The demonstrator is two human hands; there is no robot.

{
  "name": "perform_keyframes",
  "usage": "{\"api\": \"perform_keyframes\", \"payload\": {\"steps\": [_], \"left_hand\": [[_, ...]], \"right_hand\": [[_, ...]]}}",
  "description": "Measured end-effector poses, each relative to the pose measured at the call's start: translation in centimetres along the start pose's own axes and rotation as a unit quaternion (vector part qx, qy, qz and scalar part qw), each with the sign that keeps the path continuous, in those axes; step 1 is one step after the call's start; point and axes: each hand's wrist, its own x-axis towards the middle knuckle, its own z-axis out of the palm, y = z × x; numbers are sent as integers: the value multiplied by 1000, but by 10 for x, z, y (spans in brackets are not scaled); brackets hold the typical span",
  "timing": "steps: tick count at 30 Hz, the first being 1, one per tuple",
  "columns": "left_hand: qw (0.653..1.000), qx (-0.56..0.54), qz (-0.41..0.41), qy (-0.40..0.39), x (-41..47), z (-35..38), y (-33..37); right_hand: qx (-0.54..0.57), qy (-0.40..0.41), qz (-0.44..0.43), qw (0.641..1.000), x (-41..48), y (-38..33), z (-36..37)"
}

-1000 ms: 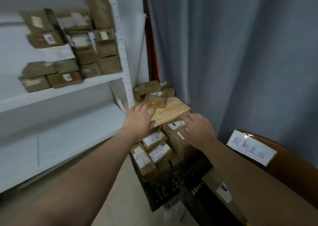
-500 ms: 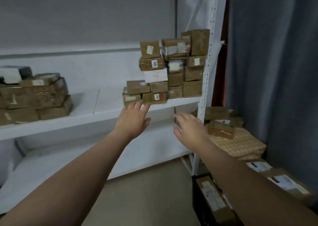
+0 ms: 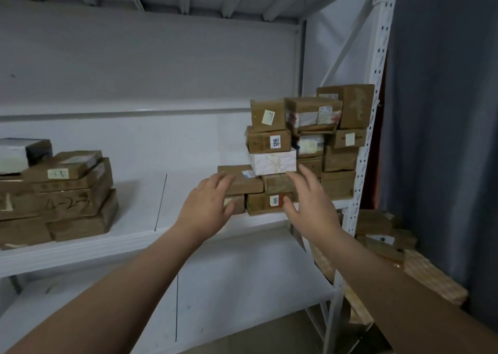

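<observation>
Cardboard parcels [image 3: 310, 143], boxy and brown, stack at the right end of the white metal shelf [image 3: 134, 235], one white box [image 3: 272, 162] among them. Left hand [image 3: 204, 208] and right hand [image 3: 310, 205] hover just before the lowest rows, fingers spread.

Two hands, the left hand [image 3: 204, 209] and the right hand [image 3: 312, 209]. One white rack [image 3: 377, 111] with two shelf boards to see, the upper shelf [image 3: 134, 235] and the lower shelf [image 3: 242, 286]. About fourteen boxes in the right pile [image 3: 339, 156]: thirteen brown, plus one white box [image 3: 272, 162]. At least five boxes in the left pile [image 3: 72, 194], cut off at the edge. Three or four low boxes [image 3: 377, 223] beside the rack, hard to count. One grey curtain [image 3: 444, 111]
</observation>
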Motion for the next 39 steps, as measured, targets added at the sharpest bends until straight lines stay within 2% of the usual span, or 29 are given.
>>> {"api": "perform_keyframes", "payload": {"steps": [3,8,12,15,18,20,23,29,32,35,37,39], "left_hand": [[1000,-24,-3,12,32,17,-14],[997,-56,-27,47,116,35,-28],[983,-158,-37,91,190,40,-27],[962,-255,-66,72,236,45,-28],[940,-333,-71,20,264,50,-29],[919,-390,-66,0,272,53,-28],[895,-444,-39,26,273,59,-24],[822,-556,-25,118,267,62,-29],[796,-585,-38,150,268,58,-38],[778,-591,-57,204,268,54,-52],[771,-596,-52,217,266,49,-60],[782,-583,-41,216,262,44,-68]], "right_hand": [[12,10,1,1000,36,13,19],[-6,42,-42,998,118,29,32],[-13,79,-70,994,190,30,29],[19,89,-58,994,233,29,27],[71,75,-43,994,257,29,29],[129,66,-16,989,264,29,33],[204,98,5,974,267,30,39],[289,176,-25,941,268,16,44],[285,222,-56,931,271,2,46],[304,249,-70,917,274,-12,49],[339,224,-65,911,273,-21,54],[375,190,-61,905,271,-27,59]]}}
